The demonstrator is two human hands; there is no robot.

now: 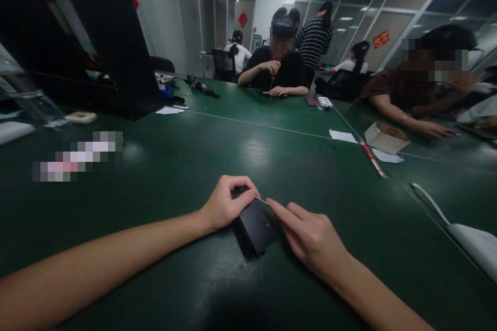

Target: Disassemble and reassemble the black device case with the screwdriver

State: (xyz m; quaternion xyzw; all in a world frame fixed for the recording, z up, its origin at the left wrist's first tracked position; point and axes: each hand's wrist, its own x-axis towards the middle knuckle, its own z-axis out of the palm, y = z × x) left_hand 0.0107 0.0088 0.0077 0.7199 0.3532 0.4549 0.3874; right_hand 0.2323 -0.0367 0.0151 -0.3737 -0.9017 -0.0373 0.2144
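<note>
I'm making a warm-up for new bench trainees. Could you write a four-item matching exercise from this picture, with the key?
Column one
1. Left hand
2. Right hand
3. Rectangular case
4. Pale open box

Column two
A. Black, partly covered by fingers
B. Near a co-worker's arm, by white paper
C. Gripping the case's far end
D. Index fingertip at the right end of a thin rod

Right pairs: 1-C, 2-D, 3-A, 4-B
</note>
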